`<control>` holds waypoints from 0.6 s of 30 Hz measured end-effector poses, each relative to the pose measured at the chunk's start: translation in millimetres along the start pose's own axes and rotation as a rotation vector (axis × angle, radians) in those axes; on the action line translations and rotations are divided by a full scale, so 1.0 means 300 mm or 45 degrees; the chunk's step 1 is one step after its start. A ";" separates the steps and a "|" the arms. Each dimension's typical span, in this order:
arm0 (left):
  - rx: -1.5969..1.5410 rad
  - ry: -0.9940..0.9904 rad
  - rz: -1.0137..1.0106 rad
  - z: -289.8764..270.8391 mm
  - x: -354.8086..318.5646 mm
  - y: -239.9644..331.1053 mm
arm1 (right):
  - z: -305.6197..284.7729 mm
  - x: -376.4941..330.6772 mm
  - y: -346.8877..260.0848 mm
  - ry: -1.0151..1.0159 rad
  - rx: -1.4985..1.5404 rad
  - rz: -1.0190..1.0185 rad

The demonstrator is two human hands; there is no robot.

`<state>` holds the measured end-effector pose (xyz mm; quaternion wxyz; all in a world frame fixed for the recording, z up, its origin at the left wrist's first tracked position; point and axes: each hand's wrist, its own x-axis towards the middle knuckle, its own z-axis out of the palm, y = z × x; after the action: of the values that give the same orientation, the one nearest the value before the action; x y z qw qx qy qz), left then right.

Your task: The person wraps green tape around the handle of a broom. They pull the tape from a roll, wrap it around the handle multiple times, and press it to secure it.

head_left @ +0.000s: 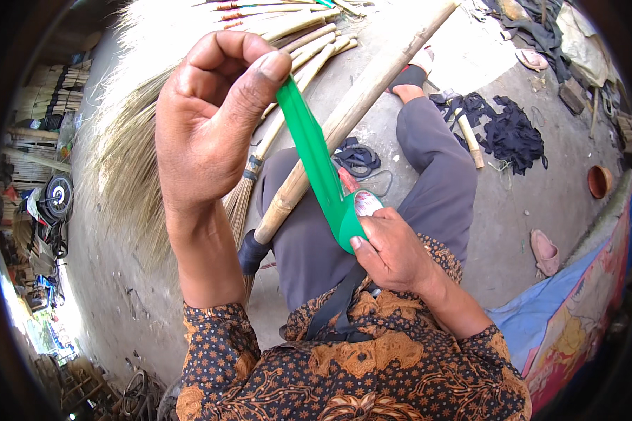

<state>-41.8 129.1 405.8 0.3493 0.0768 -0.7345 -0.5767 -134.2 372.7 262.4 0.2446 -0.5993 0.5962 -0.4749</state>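
Fingers of the left hand (pixel 211 112) are pinched on the green tape (pixel 314 154) end at 11 o'clock; the roll (pixel 354 217) is gripped by the right hand (pixel 393 252), over the bamboo pole (pixel 351 112).

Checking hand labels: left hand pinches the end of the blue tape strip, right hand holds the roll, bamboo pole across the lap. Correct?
One error: the tape is green, not blue. The head view shows the left hand pinching the end of the green tape strip, the right hand holding the roll, and the bamboo pole across the lap.
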 end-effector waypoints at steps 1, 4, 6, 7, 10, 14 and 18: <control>-0.050 -0.046 0.018 -0.003 -0.001 0.005 | 0.005 0.005 0.001 -0.041 0.021 0.089; 0.040 -0.131 0.068 -0.017 0.004 0.007 | 0.021 0.010 0.002 -0.158 0.068 0.283; 0.125 -0.115 0.080 -0.030 0.021 -0.002 | 0.030 -0.004 -0.002 -0.155 0.064 0.303; 0.165 -0.021 0.094 -0.049 0.057 -0.005 | 0.042 -0.006 -0.002 -0.051 0.126 0.256; 0.147 0.105 0.044 -0.092 0.124 -0.001 | 0.064 -0.019 0.006 0.207 0.165 0.049; 0.132 -0.094 0.098 -0.072 0.159 0.010 | 0.042 -0.011 0.035 0.029 0.014 0.061; 0.084 -0.094 0.180 0.001 0.173 0.008 | 0.041 0.005 0.017 -0.050 -0.031 0.139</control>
<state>-79.9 103.3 429.8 0.3590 0.0150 -0.7692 -0.5284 -126.2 367.2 253.2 0.2746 -0.5780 0.6289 -0.4415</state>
